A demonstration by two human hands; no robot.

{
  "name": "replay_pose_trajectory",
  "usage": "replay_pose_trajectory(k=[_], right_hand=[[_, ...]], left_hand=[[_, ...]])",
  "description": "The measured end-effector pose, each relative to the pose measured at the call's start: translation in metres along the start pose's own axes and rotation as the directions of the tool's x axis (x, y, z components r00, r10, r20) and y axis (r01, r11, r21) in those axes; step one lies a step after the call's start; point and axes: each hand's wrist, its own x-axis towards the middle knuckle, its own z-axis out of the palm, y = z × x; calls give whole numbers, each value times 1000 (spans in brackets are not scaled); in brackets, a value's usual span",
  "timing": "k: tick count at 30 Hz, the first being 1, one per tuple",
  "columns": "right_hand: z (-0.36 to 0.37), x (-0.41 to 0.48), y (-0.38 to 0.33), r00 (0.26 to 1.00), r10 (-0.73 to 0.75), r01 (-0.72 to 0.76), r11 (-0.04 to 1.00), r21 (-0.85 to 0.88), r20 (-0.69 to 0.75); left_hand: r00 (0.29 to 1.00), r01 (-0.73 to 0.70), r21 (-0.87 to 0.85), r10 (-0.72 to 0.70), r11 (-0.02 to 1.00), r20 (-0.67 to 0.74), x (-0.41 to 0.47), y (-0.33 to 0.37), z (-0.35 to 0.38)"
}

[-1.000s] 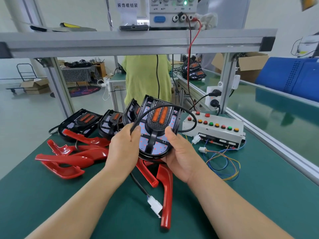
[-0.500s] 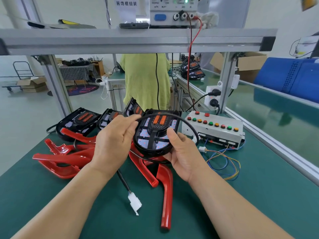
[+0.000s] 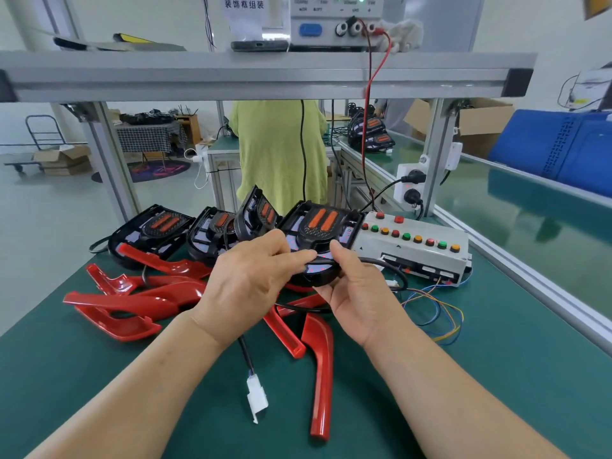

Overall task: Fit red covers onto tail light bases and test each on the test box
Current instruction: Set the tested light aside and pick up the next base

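Observation:
A black tail light base [image 3: 319,231] with two orange strips lies nearly flat above the green mat, held between both hands. My left hand [image 3: 246,279] grips its near left edge, index finger stretched across the front rim. My right hand [image 3: 356,289] holds the near right edge, thumb on top. Its black cable runs under my hands to a white plug [image 3: 256,397] on the mat. A red cover [image 3: 319,369] lies below the base. Several more red covers [image 3: 132,301] are piled at the left. The grey test box [image 3: 417,248] with coloured buttons stands at the right.
Three more black bases [image 3: 155,228] lean in a row behind the red covers. Loose coloured wires [image 3: 437,309] trail from the test box. An aluminium frame shelf [image 3: 265,76] carries a power supply [image 3: 334,21] overhead. A person in a yellow-green top [image 3: 278,154] stands behind the bench.
The base has tipped from upright facing me down to nearly flat and moved lower and away. The white plug slid left on the mat.

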Motion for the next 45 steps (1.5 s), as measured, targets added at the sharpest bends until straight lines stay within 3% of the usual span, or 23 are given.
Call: replay_pose_trajectory(k=[5, 9, 15, 20, 25, 28, 33, 37, 41, 45], right_hand=[[-2, 7, -6, 988, -70, 81, 994, 72, -137], [-6, 10, -18, 976, -99, 134, 975, 176, -192], [-9, 9, -22, 988, -100, 125, 965, 231, -118], [-15, 8, -29, 1000, -24, 26, 986, 163, -10], [-22, 9, -35, 997, 69, -68, 997, 42, -26], [-26, 11, -34, 994, 100, -102, 994, -46, -54], [-27, 6, -36, 985, 165, -171, 949, -265, -45], [-24, 1, -32, 971, 240, -220, 872, -438, -9], [-24, -1, -34, 959, 283, -240, 857, -455, 28], [-27, -1, -36, 954, 296, -232, 828, -511, 46]], left_hand=[[999, -44, -102, 44, 994, 1, -3, 1, 2], [994, 109, -98, -112, 989, -19, -9, -4, 3], [958, 288, -181, -282, 940, 60, -16, -20, -2], [887, 455, -122, -437, 882, 153, -14, -29, -11], [675, 694, -49, -626, 718, 391, -19, -38, -17], [623, 740, -122, -607, 661, 493, -21, -39, -13], [566, 821, -366, -547, 437, 617, -19, -35, -6], [515, 834, -536, -535, 133, 669, -17, -34, -1], [431, 821, -549, -462, -155, 775, -15, -36, -3], [379, 868, -463, -361, -181, 852, -16, -42, -4]])
